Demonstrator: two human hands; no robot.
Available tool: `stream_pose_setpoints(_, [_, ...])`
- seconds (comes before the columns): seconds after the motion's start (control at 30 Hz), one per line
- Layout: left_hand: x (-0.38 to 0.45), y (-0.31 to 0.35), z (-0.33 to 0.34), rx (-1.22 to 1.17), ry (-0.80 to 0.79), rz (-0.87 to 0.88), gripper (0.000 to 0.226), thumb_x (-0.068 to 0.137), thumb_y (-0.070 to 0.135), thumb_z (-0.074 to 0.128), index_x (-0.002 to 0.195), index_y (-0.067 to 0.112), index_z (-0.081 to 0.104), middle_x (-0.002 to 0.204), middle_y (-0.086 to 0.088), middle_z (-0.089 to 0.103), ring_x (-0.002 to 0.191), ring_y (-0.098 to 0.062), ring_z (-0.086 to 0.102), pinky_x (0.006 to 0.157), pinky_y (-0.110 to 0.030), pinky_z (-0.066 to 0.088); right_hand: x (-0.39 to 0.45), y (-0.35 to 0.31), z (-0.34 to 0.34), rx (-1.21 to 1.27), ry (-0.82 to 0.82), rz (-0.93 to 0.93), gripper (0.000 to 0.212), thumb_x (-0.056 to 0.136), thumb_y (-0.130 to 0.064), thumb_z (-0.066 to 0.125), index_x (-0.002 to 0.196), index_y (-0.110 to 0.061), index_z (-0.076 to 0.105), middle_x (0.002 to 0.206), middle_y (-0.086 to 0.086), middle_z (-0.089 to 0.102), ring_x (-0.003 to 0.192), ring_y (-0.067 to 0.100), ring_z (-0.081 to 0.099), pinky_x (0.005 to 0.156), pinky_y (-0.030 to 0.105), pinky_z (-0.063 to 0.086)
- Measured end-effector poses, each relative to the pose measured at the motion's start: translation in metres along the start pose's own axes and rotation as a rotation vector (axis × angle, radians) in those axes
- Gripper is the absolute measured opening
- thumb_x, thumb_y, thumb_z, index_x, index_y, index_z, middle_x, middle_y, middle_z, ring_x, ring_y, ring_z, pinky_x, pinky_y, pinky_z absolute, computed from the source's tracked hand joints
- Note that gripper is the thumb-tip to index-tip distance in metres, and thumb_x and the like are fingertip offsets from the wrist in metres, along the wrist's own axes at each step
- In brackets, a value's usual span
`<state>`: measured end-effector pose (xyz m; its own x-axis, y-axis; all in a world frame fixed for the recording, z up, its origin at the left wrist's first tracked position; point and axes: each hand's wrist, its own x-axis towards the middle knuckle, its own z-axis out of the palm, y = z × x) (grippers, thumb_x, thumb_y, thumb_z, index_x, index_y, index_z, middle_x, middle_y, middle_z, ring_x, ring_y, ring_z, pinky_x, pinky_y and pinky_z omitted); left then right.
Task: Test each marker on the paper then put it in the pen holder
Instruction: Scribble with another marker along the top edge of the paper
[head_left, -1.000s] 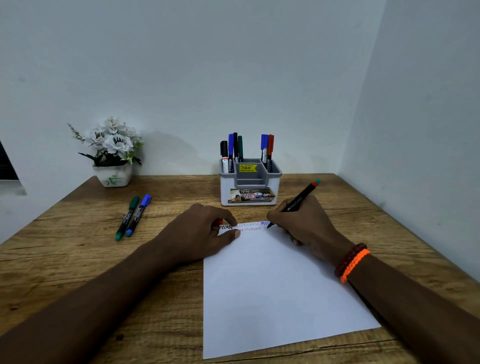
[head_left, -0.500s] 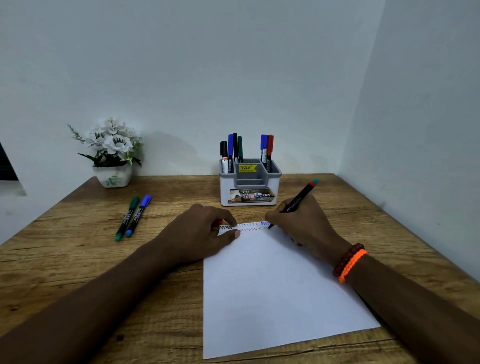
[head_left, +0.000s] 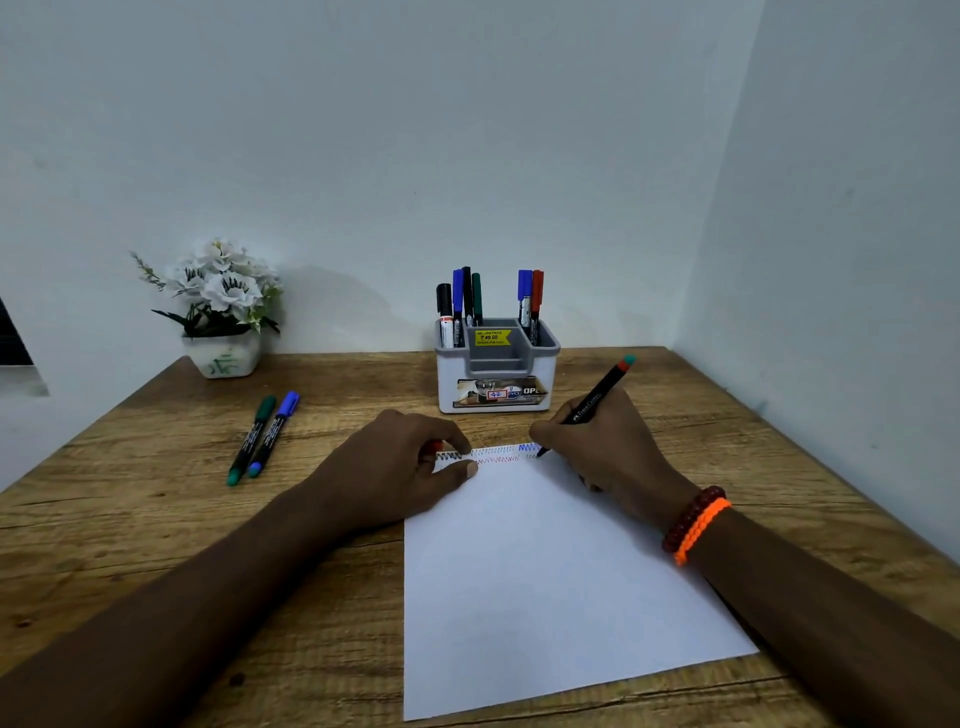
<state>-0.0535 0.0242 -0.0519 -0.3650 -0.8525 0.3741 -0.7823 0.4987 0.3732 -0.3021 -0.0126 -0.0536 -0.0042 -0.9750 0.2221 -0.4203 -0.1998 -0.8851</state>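
The black marker (head_left: 592, 405) sits just right of frame centre, pinched in the curled fingers of the right hand (head_left: 608, 457), its tip touching the top edge of the paper (head_left: 545, 571) beside the zigzag test marks (head_left: 493, 454). Left of it, the left hand (head_left: 400, 478) presses the paper's upper left corner, fingers curled around a small red piece. Behind them stands the pen holder (head_left: 496, 374) holding several markers. At centre left lie a green marker (head_left: 252, 439) and a blue marker (head_left: 274, 434), side by side.

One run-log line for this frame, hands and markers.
right hand: writing with marker on paper | left hand: pinning paper, holding red cap | pen holder: six markers | table: two loose
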Motion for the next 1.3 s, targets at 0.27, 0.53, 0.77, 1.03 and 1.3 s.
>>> stream_pose_setpoints(0.27, [0.0,-0.002,0.001,-0.002,0.007,0.006,0.028,0.092,0.051,0.068,0.114,0.033,0.074,0.06,0.006,0.061,0.063,-0.008,0.059,0.052,-0.015,0.036,0.004,0.006,0.001,0.001,0.035,-0.015,0.024,0.077,-0.021,0.085,0.077,-0.001,0.072,0.045,-0.008,0.055,0.035,0.006,0.048,0.043,0.023,0.037])
stream_pose_setpoints(0.53, [0.001,-0.003,0.001,0.007,0.002,0.01,0.029,0.093,0.053,0.067,0.114,0.034,0.073,0.06,0.007,0.06,0.064,-0.008,0.059,0.053,-0.019,0.035,0.004,0.007,0.0,0.001,0.036,-0.016,0.023,0.076,-0.021,0.083,0.072,-0.004,0.068,0.041,-0.011,0.052,0.033,0.004,0.046,0.045,0.023,0.036])
stream_pose_setpoints(0.77, [0.001,-0.004,0.002,0.002,0.009,0.009,0.029,0.092,0.052,0.067,0.114,0.033,0.074,0.06,0.006,0.061,0.061,-0.007,0.058,0.051,-0.016,0.033,0.006,0.01,0.0,0.016,0.045,-0.02,0.025,0.074,-0.024,0.083,0.074,-0.003,0.069,0.042,-0.01,0.053,0.034,0.004,0.046,0.047,0.024,0.037])
stream_pose_setpoints(1.03, [0.001,-0.002,0.001,-0.006,-0.007,-0.001,0.029,0.093,0.051,0.067,0.115,0.033,0.073,0.059,0.007,0.06,0.062,-0.005,0.058,0.051,-0.015,0.034,0.007,0.013,-0.001,0.005,0.058,-0.018,0.028,0.072,-0.027,0.083,0.076,-0.003,0.069,0.045,-0.011,0.054,0.036,0.006,0.049,0.047,0.024,0.039])
stream_pose_setpoints(1.3, [-0.001,0.0,0.0,-0.004,0.013,0.002,0.028,0.092,0.05,0.069,0.113,0.032,0.074,0.059,0.007,0.059,0.064,-0.004,0.059,0.052,-0.015,0.036,0.006,0.011,-0.002,-0.005,0.069,-0.009,0.027,0.076,-0.024,0.085,0.078,-0.002,0.069,0.049,-0.005,0.056,0.035,0.007,0.049,0.043,0.023,0.039])
